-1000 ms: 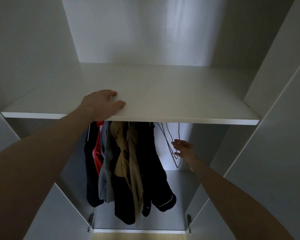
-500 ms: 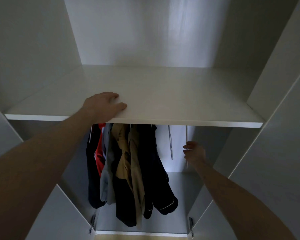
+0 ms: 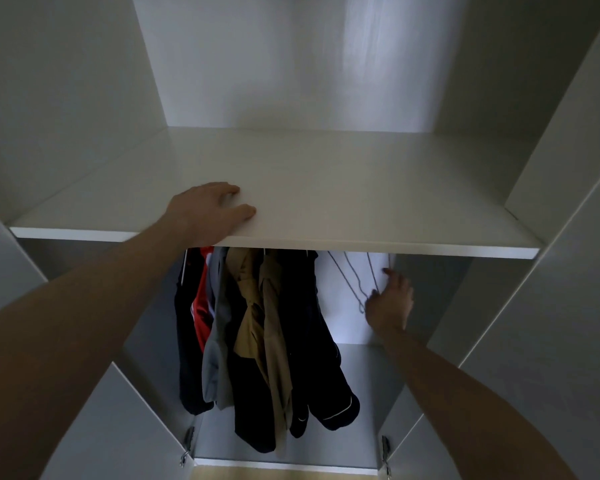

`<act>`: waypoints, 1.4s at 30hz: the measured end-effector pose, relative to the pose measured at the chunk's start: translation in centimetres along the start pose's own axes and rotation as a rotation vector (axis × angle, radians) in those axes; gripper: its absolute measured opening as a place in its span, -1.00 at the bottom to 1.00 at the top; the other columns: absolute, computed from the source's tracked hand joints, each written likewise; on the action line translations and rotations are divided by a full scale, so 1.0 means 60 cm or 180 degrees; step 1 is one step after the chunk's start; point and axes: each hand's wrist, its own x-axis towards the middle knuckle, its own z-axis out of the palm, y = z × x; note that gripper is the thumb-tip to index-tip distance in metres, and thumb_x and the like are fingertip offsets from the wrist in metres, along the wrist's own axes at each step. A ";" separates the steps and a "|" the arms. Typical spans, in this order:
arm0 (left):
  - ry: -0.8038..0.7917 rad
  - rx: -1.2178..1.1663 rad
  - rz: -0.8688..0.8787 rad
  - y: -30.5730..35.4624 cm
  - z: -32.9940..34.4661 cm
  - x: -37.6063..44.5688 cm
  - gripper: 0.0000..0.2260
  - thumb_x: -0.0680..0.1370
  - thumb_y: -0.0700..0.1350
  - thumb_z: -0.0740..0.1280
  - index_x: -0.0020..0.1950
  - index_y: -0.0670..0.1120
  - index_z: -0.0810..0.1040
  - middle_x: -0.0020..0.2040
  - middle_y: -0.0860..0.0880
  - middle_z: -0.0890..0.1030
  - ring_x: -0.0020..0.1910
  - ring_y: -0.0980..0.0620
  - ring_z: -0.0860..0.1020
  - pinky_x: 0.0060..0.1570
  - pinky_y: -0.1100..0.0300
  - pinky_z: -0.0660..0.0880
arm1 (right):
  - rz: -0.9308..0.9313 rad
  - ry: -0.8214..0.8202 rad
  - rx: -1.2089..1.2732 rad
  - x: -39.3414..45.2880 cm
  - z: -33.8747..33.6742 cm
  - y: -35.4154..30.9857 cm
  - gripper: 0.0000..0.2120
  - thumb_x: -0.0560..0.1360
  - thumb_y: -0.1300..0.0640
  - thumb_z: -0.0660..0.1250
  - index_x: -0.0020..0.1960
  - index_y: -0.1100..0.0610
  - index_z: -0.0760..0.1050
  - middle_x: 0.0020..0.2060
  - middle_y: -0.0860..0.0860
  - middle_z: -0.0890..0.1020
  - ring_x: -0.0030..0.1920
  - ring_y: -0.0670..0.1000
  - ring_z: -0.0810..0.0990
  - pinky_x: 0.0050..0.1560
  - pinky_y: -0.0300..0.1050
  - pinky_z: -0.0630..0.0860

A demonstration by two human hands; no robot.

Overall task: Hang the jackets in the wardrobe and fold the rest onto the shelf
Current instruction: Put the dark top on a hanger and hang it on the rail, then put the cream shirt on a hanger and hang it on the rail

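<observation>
Several jackets hung: a bunch of jackets hangs under the shelf, to the left of middle; dark ones on the outside, with red, grey and tan between them
Shelf: white board across the wardrobe, nothing folded on it that I can see
My left hand: left hand lies flat on the near edge of the shelf, fingers loosely spread, holding nothing, steadying me
My right hand: right hand is under the shelf on the right, at the wire hangers; fingertips touch the nearest wire, but I cannot tell whether they have closed round it
Hangers: a few bare thin wire ones, hanging right of the jackets, close to them, against the pale back panel
Step in hand: I judge I am fetching a free hanger for the next jacket, so the hanging part is well on and the folding has not begun
Next move calls for: pinch one wire only, lift its hook clear of the rail hidden behind the shelf edge, and draw it out toward me without snagging the other hangers or the dark sleeve beside them
Risk: thin wires tangle easily, so two may come away together
</observation>
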 end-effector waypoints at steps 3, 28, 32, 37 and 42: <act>0.0012 0.0008 0.0010 -0.001 0.000 -0.001 -0.35 0.54 0.42 0.24 0.56 0.16 0.35 0.60 0.08 0.32 0.55 -0.07 0.32 0.49 -0.05 0.22 | -0.0053 -0.0595 0.0473 -0.004 0.032 -0.030 -0.61 0.61 0.24 0.36 0.43 0.18 0.47 0.32 0.19 0.53 0.32 0.21 0.53 0.29 0.09 0.51; -0.0039 0.0018 0.0067 0.000 0.000 -0.004 -0.32 0.48 0.45 0.19 0.51 0.15 0.40 0.55 0.02 0.39 0.45 -0.12 0.42 0.41 -0.08 0.32 | -0.0114 -0.0203 0.1101 -0.174 -0.052 0.020 -0.77 0.61 0.25 0.29 0.00 -0.10 0.47 -0.18 -0.12 0.64 -0.26 -0.17 0.60 -0.23 -0.42 0.41; -0.0033 -0.0194 0.0188 0.005 -0.007 -0.026 -0.39 0.49 0.36 0.20 0.46 0.09 0.47 0.48 -0.02 0.47 0.38 -0.10 0.47 0.35 -0.04 0.37 | 0.0058 -0.0209 0.1145 -0.267 -0.099 0.030 -0.82 0.62 0.18 0.33 -0.02 -0.11 0.49 -0.23 -0.11 0.64 -0.30 -0.14 0.59 -0.23 -0.20 0.48; 0.0140 -0.0151 0.0556 0.012 -0.011 -0.043 -0.46 0.51 0.34 0.16 0.33 0.08 0.57 0.35 -0.02 0.59 0.26 -0.13 0.55 0.26 -0.02 0.42 | 0.0167 -0.0052 0.1038 -0.399 -0.177 0.020 -0.78 0.59 0.19 0.37 -0.07 -0.14 0.47 -0.26 -0.11 0.60 -0.33 -0.17 0.57 -0.33 -0.32 0.42; 0.0696 -0.0328 0.1032 0.004 -0.012 -0.062 -0.59 0.50 0.25 0.17 0.03 0.03 0.67 0.09 -0.04 0.70 0.08 -0.15 0.62 0.17 0.01 0.48 | 0.0398 -0.0048 0.0798 -0.548 -0.258 0.018 -0.82 0.59 0.11 0.37 0.05 -0.18 0.47 -0.15 -0.21 0.66 -0.40 -0.09 0.59 -0.34 -0.14 0.53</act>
